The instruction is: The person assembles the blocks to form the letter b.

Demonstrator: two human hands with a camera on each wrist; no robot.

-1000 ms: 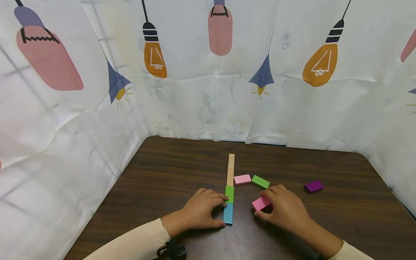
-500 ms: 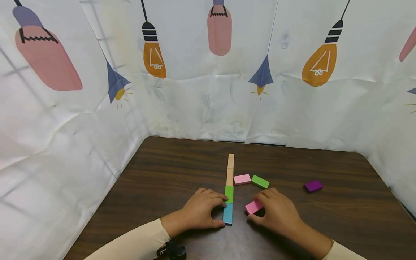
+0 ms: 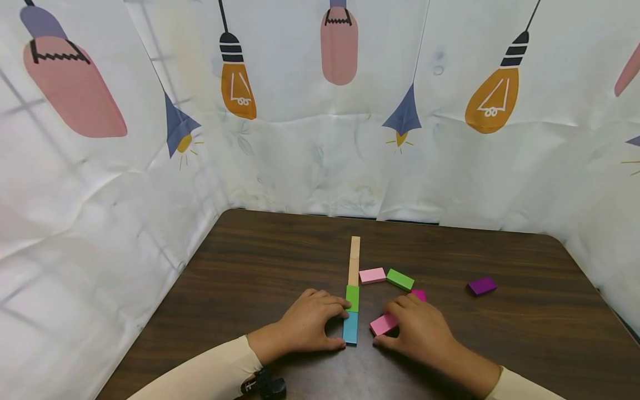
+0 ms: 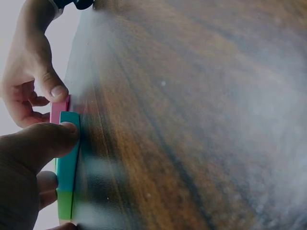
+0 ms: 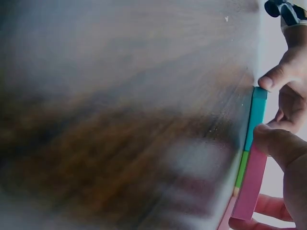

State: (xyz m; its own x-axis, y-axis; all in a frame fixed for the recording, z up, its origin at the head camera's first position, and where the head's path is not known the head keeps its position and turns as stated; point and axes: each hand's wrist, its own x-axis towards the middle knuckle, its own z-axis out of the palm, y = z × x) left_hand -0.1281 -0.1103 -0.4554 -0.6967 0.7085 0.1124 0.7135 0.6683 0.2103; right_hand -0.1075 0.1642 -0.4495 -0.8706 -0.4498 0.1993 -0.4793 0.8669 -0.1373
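In the head view a straight row of wooden blocks runs away from me: a blue block [image 3: 350,329] nearest, then a green block [image 3: 352,298], then two natural wood blocks [image 3: 354,261]. My left hand [image 3: 311,323] holds the blue block, thumb at its near end and bent fingers along its left side. A fingertip also reaches the green one. Right of the row, my right hand [image 3: 420,330] pinches a pink block [image 3: 383,324] between thumb and fingers, low over the table. The right wrist view has the pink block [image 5: 249,184] overlapping the row.
A light pink block [image 3: 372,276] lies beside the wood blocks, with another green block [image 3: 400,279] at its right end. A magenta block [image 3: 419,294] is partly hidden behind my right hand. Farther right lies a purple block [image 3: 482,286]. A printed curtain [image 3: 310,166] surrounds the table [image 3: 270,250].
My right hand has moved left and slightly nearer with the pink block, toward the row. The magenta block behind it has come into sight. My left hand keeps its place.
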